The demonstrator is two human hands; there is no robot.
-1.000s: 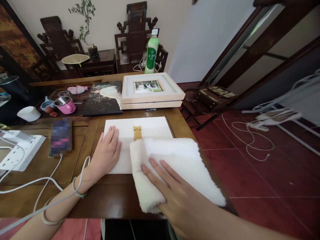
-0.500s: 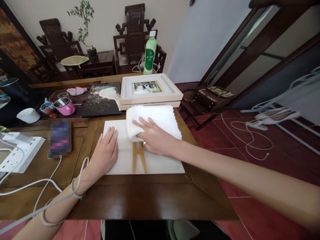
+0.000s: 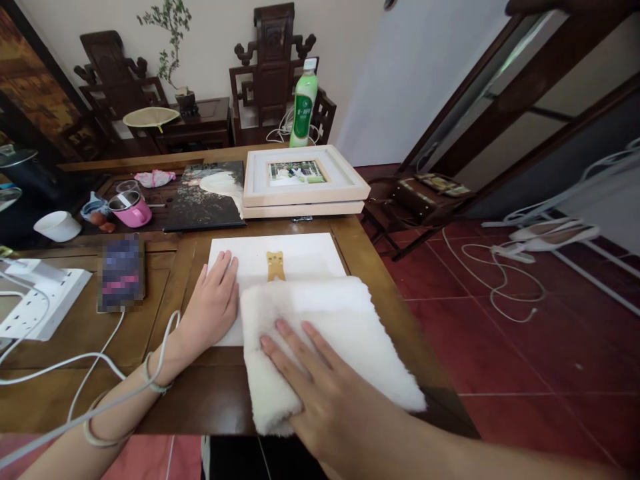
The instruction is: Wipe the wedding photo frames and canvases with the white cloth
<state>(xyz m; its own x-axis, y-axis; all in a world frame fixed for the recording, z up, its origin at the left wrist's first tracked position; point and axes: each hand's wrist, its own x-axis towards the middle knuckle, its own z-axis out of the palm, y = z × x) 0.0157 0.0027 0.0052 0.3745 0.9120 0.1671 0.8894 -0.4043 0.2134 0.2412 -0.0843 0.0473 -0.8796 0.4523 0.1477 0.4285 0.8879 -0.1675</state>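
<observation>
White cloth point(image 3: 345, 313) lies under the slightly spread right fingers point(image 3: 299, 348), their grip unclear.

Left hand point(image 3: 216, 300): palm down, fingers extended
Right hand point(image 3: 320, 387): palm down, fingers spread
Forearms point(image 3: 430, 450): slanting in from both sides

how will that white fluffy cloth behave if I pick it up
The cloth would probably droop, since its edge looks softly folded over. Its fuzzy pile suggests it's fairly light and unlikely to slip under the right hand.
</observation>
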